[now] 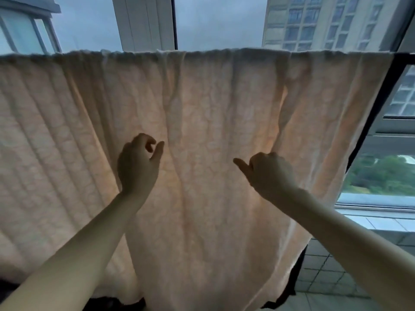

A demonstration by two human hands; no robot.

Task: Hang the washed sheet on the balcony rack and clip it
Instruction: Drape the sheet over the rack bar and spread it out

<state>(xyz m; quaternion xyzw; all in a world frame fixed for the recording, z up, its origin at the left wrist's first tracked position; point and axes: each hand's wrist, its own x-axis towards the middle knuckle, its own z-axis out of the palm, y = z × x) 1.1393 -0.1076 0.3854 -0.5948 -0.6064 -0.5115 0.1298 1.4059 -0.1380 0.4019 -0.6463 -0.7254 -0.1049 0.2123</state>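
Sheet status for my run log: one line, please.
sheet: draped over rack | left hand: curled, holding nothing | right hand: gripping sheet fold | clips: none visible

Pale peach sheet, faint embossed pattern, draped over rack bar across upper frame, backlit by grey daylight. Top edge bunched in small gathers along bar. Fabric falls in long vertical folds, spanning far left to near right side. Deep fold stands out right of centre. Lower right edge slants inward.
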